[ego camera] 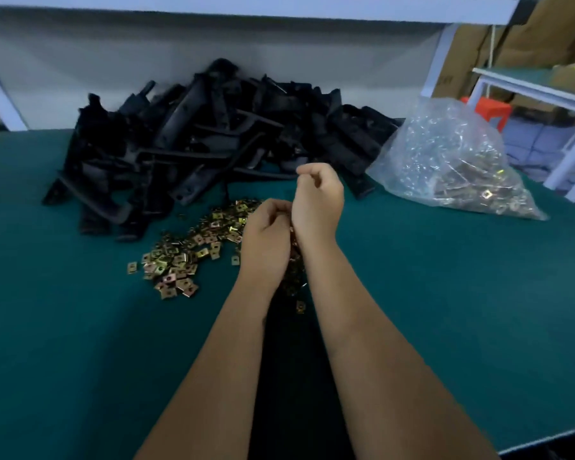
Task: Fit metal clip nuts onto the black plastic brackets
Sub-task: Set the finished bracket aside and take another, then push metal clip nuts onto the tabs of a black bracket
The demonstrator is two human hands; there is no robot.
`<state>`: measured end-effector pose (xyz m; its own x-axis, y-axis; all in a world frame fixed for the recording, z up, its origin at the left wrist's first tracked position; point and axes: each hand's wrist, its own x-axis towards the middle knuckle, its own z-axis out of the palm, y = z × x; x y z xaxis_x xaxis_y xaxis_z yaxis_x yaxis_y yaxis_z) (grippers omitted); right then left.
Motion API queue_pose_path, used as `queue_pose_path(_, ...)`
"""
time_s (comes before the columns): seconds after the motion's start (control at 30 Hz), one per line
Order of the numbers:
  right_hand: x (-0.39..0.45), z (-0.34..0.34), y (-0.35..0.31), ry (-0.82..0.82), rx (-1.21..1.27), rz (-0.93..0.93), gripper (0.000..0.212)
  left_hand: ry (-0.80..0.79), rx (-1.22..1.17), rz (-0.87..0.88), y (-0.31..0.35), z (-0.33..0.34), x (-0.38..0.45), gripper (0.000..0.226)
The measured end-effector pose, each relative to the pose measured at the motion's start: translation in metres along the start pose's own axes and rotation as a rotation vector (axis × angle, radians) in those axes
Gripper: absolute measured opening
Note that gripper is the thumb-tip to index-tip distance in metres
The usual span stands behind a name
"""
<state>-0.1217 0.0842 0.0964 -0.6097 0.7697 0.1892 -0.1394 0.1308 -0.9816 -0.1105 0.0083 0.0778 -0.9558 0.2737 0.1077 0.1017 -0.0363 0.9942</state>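
Tabletop (pixel 445 310): green surface carrying all the parts; one in view.
Bracket heap (pixel 213 137): one tangled pile of black plastic brackets at the far middle of the tabletop, too interlocked to count. Judged stiff and light; each long bar offers a firm hold along its middle, though pulling one free may drag its neighbours.
Plastic bag (pixel 452 164): one clear bag of silvery and yellowish metal parts, probably more clip nuts, lying just right of the bracket heap; the film is soft and will slump if lifted.
Loose clip nuts (pixel 186 254): a scatter of small brass-coloured square metal clip nuts on the tabletop in front of the heap, far too many to count. Judged light, springy and smooth-faced, with thin edges; best pinched by two opposite edges so that the open mouth stays free to slide onto a bracket.
Right hand (pixel 319 200): raised above the scatter, fingers curled with the tips drawn together; whether they pinch a clip nut cannot be told.
Left hand (pixel 268 227): touching the right wrist, fingers curled inward over the scatter; its contents are hidden.
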Motion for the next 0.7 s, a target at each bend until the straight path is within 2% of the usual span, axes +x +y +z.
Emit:
queue_pose_path(0.07, 0.011, -0.003, 0.011, 0.019, -0.121, -0.022, 0.022, 0.012, 0.088, 0.065, -0.009, -0.008, 0.007, 0.031)
queue_pose_path(0.17, 0.036, -0.023, 0.023, 0.222, -0.385, -0.086, 0.023, -0.007, 0.133, 0.024, -0.018, -0.011, 0.016, 0.032)
queue_pose_path(0.27, 0.055, -0.046, 0.031, 0.374, -0.536, 0.011, 0.025, 0.015, 0.179, 0.002, -0.019, -0.006, 0.023, 0.031)
queue_pose_path(0.33, 0.062, -0.055, 0.034, 0.333, -0.568, 0.093, 0.027, 0.022, 0.274, -0.002, -0.018, -0.001, 0.025, 0.030)
queue_pose_path(0.4, 0.064, -0.056, 0.034, 0.206, -0.680, 0.142, 0.035, 0.016, 0.356, 0.001, -0.018, 0.000, 0.026, 0.029)
queue_pose_path(0.5, 0.066, -0.053, 0.035, 0.039, -0.897, 0.163, 0.048, -0.010, 0.297, 0.009, -0.018, -0.002, 0.026, 0.030)
queue_pose_path(0.6, 0.068, -0.051, 0.037, 0.022, -0.933, 0.161, 0.050, -0.011, 0.193, -0.019, -0.017, -0.006, 0.027, 0.030)
queue_pose_path(0.7, 0.069, -0.052, 0.037, 0.097, -0.802, 0.133, 0.039, -0.001, 0.149, -0.032, -0.017, -0.005, 0.028, 0.030)
